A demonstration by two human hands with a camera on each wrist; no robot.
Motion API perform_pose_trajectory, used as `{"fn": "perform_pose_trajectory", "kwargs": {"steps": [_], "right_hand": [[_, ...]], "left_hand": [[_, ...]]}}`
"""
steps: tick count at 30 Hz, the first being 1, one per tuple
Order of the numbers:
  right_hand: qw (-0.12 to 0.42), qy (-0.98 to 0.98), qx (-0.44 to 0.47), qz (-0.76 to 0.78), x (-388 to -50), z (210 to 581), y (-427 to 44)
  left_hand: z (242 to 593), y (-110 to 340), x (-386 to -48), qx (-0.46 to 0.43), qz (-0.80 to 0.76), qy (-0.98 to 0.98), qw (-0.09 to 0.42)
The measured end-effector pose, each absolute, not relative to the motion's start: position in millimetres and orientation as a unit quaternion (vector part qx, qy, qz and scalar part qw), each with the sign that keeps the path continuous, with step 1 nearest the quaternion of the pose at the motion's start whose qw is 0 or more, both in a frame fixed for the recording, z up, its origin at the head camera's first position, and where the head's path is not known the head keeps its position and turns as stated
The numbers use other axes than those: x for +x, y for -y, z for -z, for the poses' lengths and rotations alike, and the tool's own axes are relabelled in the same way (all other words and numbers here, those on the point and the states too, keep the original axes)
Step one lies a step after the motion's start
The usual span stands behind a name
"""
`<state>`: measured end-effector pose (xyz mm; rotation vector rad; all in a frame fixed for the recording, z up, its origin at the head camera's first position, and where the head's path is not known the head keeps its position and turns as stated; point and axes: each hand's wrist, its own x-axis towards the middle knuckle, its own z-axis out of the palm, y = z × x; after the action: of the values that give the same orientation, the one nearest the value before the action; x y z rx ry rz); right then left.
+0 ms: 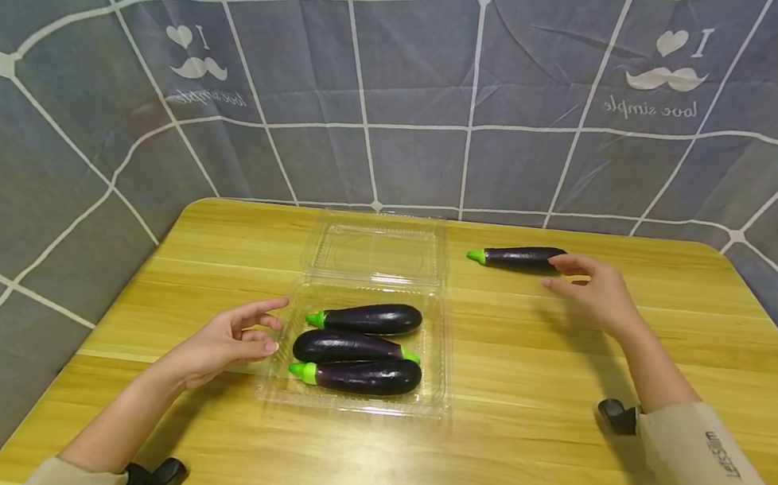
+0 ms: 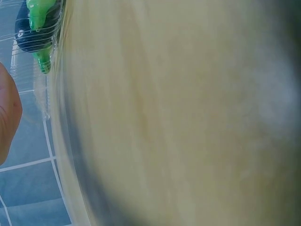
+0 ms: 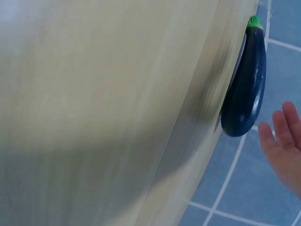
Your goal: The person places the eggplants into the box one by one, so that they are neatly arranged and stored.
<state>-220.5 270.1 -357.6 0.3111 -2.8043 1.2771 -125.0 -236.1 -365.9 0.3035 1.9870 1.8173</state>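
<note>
Beige sleeves [image 1: 715,480] were closest, over a yellowish wood table [image 1: 517,449] with a grey gridded curtain [image 1: 416,69] behind it. Loose eggplant [image 1: 517,258] lay near the back edge, right of the clear box [image 1: 356,404], long axis pretty much side to side, green stem pointing left. Right hand [image 1: 595,292] was by its fat end, fingers loose, not gripping; left hand [image 1: 222,343] had relaxed fingers beside the box.

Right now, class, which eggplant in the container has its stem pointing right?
The middle eggplant; the back eggplant and front eggplant have stems pointing left.
</note>
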Motion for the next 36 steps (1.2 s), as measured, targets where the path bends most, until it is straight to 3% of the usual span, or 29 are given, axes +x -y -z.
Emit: {"fn": "perform_pose_trajectory", "kwargs": {"steps": [27, 36], "right_hand": [[0.017, 0.920, 0.068, -0.385, -254, 360, -278], [-0.007, 0.928, 0.061, -0.367, -268, 364, -279]], "left_hand": [[366, 237, -125, 0.107, -0.652, -0.720, 0.214], [366, 237, -126, 0.111, -0.653, -0.717, 0.218]]}}
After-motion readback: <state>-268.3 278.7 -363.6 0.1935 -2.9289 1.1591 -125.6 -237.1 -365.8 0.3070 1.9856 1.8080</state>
